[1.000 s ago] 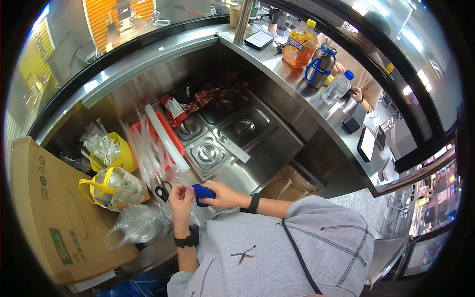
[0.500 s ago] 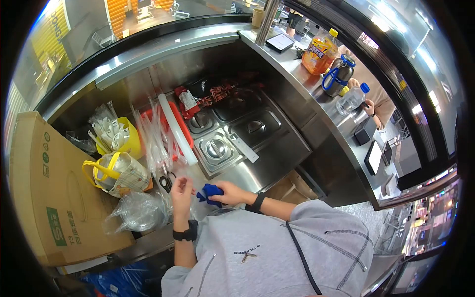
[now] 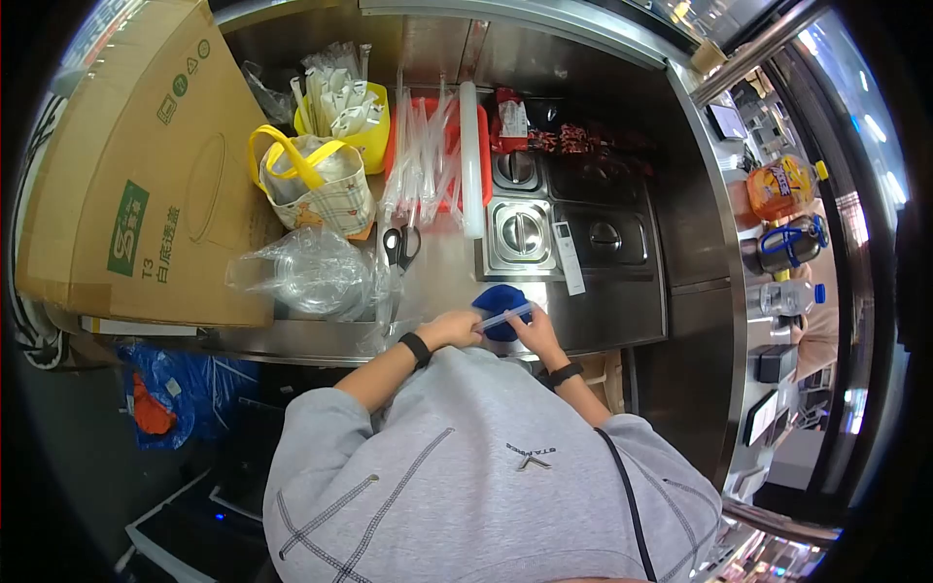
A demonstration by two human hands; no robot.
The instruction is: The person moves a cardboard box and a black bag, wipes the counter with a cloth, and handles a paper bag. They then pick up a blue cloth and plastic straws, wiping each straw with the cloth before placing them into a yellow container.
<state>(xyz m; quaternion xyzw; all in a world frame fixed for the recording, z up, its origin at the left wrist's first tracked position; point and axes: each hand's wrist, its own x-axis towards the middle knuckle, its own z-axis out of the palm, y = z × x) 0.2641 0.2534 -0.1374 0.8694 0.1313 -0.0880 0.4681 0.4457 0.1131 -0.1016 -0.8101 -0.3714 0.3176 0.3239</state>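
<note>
My left hand [image 3: 453,329] is closed on one end of a narrow, translucent plastic strip [image 3: 503,317], perhaps a straw or sleeve. The other end is pinched in the fingers of my right hand [image 3: 536,332], so the strip stretches between both hands close to my chest. Just behind it is a dark blue cloth [image 3: 501,297], spread at the front of the steel counter [image 3: 442,272]. Black-handled scissors [image 3: 399,248] lie farther back to the left. Beside them is a bundle of clear plastic wrap [image 3: 316,272].
A large cardboard box [image 3: 146,185] fills the left side. Behind the wrap are a cloth bag [image 3: 321,189] and a yellow basket [image 3: 374,146] of straws. Lidded steel pans [image 3: 518,233] and a white remote-like object [image 3: 570,257] lie to the right. Bottles [image 3: 782,189] line the right ledge.
The blue cloth has left my right hand's grip and lies spread out. Both hands have come together on the translucent strip. The view has turned, shifting the counter's contents rightward.
</note>
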